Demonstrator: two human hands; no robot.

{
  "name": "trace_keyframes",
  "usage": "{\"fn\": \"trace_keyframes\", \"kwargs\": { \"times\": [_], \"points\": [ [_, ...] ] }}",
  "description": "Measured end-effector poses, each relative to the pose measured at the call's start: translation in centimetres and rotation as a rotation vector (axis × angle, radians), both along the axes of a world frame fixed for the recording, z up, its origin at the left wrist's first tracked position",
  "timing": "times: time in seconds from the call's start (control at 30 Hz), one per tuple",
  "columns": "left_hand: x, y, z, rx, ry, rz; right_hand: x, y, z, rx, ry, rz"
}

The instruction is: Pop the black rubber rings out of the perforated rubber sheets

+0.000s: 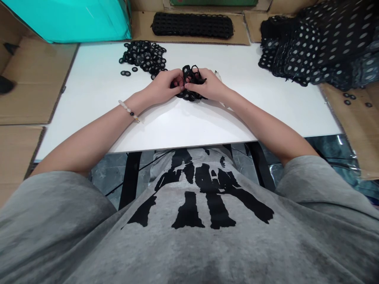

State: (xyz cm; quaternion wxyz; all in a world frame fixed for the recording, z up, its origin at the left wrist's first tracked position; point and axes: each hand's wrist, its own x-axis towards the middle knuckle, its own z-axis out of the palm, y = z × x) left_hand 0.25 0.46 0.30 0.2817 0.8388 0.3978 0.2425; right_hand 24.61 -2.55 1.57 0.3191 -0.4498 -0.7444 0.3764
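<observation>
Both hands meet over the white table around a bunched black sheet with round holes (192, 95). My right hand (209, 83) grips this sheet, thumb pressed on top and loops of it sticking up between the hands. My left hand (170, 83) is at the sheet's left side, its thumb and fingers pinched together at the edge; what lies between those fingertips is too small to make out. Just beyond my left hand lies a heap of small black rings with pale grey centres (145, 55). A white pen-like thing (218, 75) is partly hidden behind my right hand.
A stack of black hole-punched strips (192, 25) lies on cardboard at the back. Black sheets with pale dots (284, 51) are piled at the right. A turquoise-covered box (77, 19) stands back left. Cardboard (35, 79) flanks the white table (177, 130).
</observation>
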Motion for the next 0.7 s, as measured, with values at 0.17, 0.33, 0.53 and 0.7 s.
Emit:
{"fn": "trace_keyframes", "kwargs": {
  "times": [0.17,0.33,0.53,0.7],
  "points": [
    [-0.05,0.09,-0.09,0.001,0.013,0.012,0.27,0.28,-0.27,0.024,-0.021,0.012],
    [-0.13,0.23,-0.25,0.022,0.017,-0.01,0.38,0.48,-0.42,0.034,-0.059,0.021],
    [-0.13,0.22,-0.23,0.043,0.046,-0.012,0.31,0.46,-0.31,0.039,-0.085,0.016],
    [-0.07,0.14,-0.2,0.058,0.041,-0.019,0.42,0.77,-0.72,0.038,-0.067,0.015]
  ]
}}
